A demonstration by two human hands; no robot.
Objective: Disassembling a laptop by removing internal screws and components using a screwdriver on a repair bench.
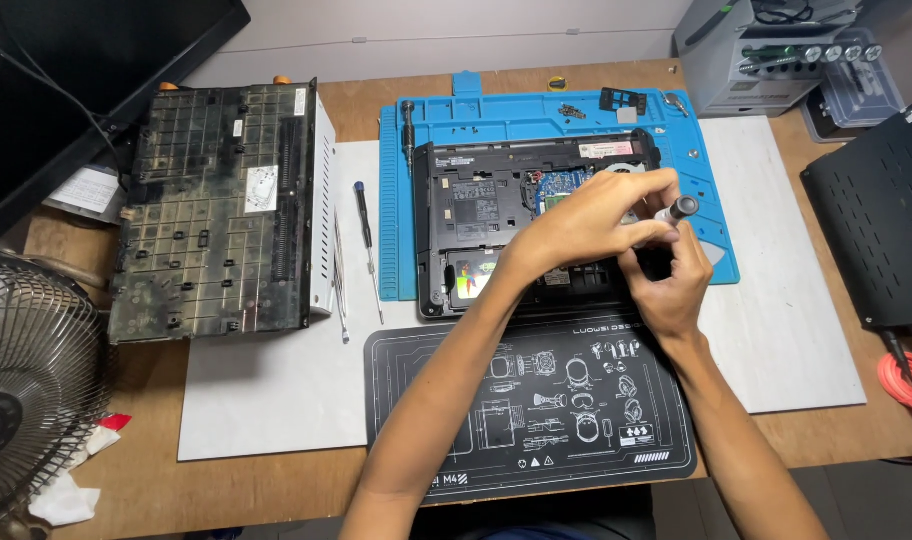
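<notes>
Gripping a slim grey-capped screwdriver [676,212], the right hand [671,290] had its fingers closed round the shaft, tip down over the right side of the opened laptop base [486,215]. Left hand [586,225] lay just beside it, thumb and fingers pinched at the driver's upper part, steadying. The driver looked light, stiff, likely slick on its smooth cap; best held low on the barrel. The laptop base sat on a blue work mat [496,120], bottom cover off, board exposed at centre and probably fragile; edges are the safe hold. Nearer lay a black printed mat [536,410]. On the blue mat's left edge lay another driver [408,130]. Further left on the white sheet [266,400] lay a thin precision screwdriver [366,235], then a large dusty grey chassis panel [216,200]. A fan grille [26,400] sat near left.
</notes>
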